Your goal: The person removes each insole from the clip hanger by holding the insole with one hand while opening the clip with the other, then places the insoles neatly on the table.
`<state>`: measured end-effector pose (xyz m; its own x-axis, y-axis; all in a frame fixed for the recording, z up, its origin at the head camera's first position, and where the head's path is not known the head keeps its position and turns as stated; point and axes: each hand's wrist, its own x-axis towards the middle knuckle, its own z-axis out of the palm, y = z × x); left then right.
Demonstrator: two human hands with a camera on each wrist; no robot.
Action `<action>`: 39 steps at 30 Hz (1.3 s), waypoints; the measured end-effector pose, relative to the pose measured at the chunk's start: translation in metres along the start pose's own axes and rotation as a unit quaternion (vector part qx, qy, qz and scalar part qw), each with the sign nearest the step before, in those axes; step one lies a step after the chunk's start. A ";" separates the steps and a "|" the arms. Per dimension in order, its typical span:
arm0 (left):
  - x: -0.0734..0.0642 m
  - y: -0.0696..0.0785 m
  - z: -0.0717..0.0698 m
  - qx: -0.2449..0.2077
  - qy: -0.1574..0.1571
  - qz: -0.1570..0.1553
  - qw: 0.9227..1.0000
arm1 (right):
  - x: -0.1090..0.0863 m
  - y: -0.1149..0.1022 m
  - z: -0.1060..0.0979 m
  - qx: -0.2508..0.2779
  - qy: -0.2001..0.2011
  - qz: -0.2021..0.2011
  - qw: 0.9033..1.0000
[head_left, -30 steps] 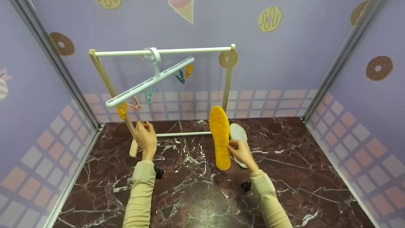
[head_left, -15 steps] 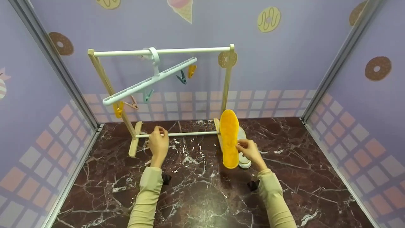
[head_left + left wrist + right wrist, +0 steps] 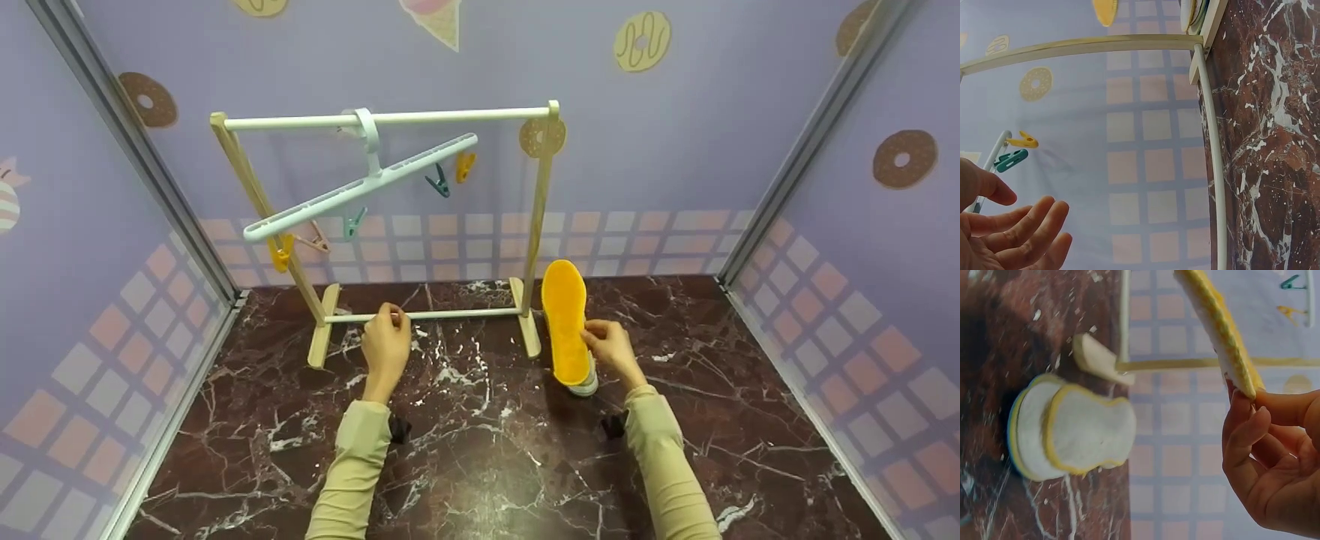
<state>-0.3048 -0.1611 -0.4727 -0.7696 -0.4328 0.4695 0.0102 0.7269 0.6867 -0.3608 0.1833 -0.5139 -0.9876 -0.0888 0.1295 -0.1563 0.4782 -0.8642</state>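
A yellow fuzzy insole (image 3: 566, 319) stands nearly upright, its edge pinched between my right hand's (image 3: 611, 346) thumb and fingers. In the right wrist view that insole (image 3: 1221, 332) turns its edge to the camera. Just behind it lies a stack of white, yellow-edged insoles (image 3: 1089, 433) on the table, mostly covered in the head view. My left hand (image 3: 386, 345) hovers before the rack's lower bar with fingers loosely bent; the left wrist view shows nothing in that hand (image 3: 1022, 233).
A wooden rack with a white top bar (image 3: 457, 116) carries a pale hanger (image 3: 330, 204). From it hang several clothespins, among them a yellow clip (image 3: 282, 253) and a dark green clip (image 3: 439, 181). Dark red marble table (image 3: 480, 465); patterned walls enclose it.
My right hand has carried the yellow insole rightward, over the stack. My left hand has moved right, away from the rack's left post. The hanger has swung slightly.
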 end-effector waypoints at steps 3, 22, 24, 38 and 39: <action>0.000 -0.001 0.000 0.000 -0.002 0.001 1.000 | 0.006 0.005 0.000 -0.014 0.001 0.008 1.000; 0.000 -0.003 -0.006 0.018 -0.004 -0.001 1.000 | 0.127 0.229 0.041 -0.036 0.020 0.008 0.999; 0.000 -0.003 -0.006 0.020 -0.006 0.002 1.000 | 0.139 0.254 0.045 -0.035 0.020 0.008 0.999; -0.003 -0.005 -0.006 0.017 -0.011 -0.002 1.000 | 0.059 0.108 0.028 -0.065 0.020 0.104 0.992; -0.003 -0.005 -0.006 0.018 -0.012 -0.003 1.000 | 0.063 0.117 0.029 -0.057 0.021 0.098 0.993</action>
<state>-0.2981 -0.1663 -0.4739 -0.7847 -0.4251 0.4512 -0.0173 0.7425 0.6696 -0.4411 0.2084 -0.6213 -0.9986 0.0512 -0.0133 0.0405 0.5789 -0.8144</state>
